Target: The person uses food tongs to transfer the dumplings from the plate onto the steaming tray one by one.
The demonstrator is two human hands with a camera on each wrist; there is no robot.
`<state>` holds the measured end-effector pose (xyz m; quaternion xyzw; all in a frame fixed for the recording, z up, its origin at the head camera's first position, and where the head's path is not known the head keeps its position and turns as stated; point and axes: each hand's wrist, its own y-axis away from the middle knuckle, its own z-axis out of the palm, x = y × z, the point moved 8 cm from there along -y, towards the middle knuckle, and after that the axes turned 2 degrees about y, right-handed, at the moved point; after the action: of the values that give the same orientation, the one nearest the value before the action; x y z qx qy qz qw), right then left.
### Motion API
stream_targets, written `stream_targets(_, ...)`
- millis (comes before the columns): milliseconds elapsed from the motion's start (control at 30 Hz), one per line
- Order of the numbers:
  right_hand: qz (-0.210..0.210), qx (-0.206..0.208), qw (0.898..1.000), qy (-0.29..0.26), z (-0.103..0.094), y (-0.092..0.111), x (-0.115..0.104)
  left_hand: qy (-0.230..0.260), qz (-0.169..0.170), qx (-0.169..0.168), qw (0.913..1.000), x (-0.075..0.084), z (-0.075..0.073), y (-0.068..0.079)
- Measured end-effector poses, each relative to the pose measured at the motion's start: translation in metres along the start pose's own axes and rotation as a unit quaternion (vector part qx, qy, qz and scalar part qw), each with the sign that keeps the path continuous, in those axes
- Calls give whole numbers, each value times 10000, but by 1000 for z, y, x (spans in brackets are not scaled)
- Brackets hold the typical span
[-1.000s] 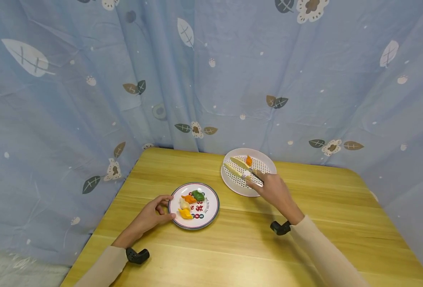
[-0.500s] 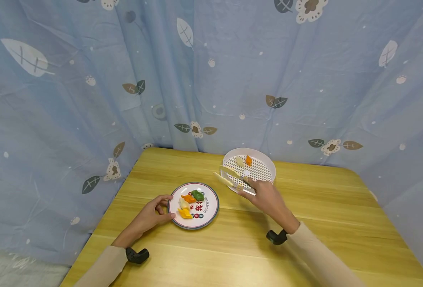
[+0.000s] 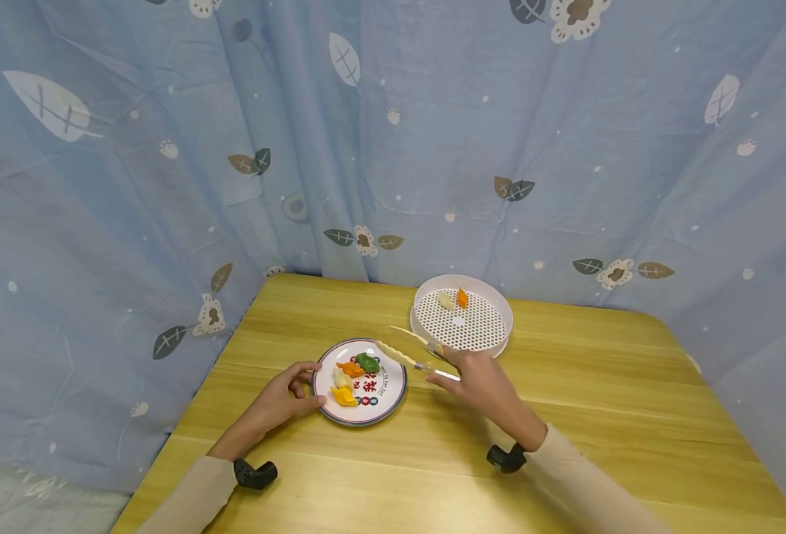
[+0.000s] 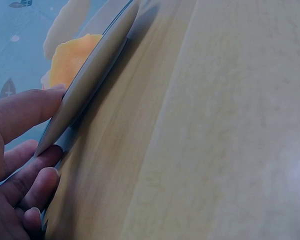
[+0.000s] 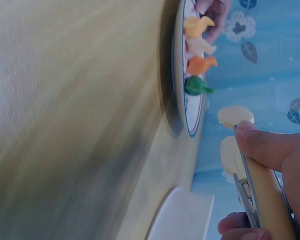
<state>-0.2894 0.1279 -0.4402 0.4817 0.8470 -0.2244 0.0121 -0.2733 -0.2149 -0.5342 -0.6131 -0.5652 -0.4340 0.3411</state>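
Observation:
In the head view my left hand [image 3: 285,400] grips the left rim of a round white plate [image 3: 389,389], thumb on the rim and fingers below. On the plate lie dumpling-shaped pieces: a green one [image 3: 368,363], an orange one [image 3: 350,370], a white one [image 3: 342,380] and a yellow one [image 3: 344,397]. My right hand [image 3: 489,386] holds tongs [image 3: 400,354] with cream tips. The tips stand apart with nothing between them, one reaching the plate's upper right edge. A perforated white tray [image 3: 506,326] behind holds a white dumpling [image 3: 446,300] and an orange dumpling [image 3: 463,298].
Both dishes stand on a wooden table [image 3: 600,415]. A patterned blue curtain [image 3: 420,148] hangs close behind the table and along its left side. Black devices are worn at the left wrist [image 3: 255,475] and right wrist [image 3: 506,458].
My right hand has moved the spread tongs from over the tray leftward and nearer, toward the plate. The tray's white dumpling, out of sight at first, now shows. My left hand stays on the plate.

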Motion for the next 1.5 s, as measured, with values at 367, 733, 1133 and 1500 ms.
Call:
stream_targets(367,-183,-202,9996,-68,14,6,-14,-30,29,22,10000,-1,0,0)
stream_targets(733,-394,-217,9990,-13,21,9,-23,-84,65,65,9999,-1,0,-1)
stream_targets(1133,-350,-272,9990,48,25,9,-25,2,52,56,10000,-1,0,0)
stream_targets(1500,-356,-379,9986,6,30,12,-26,-32,30,92,9999,-3,0,-2)
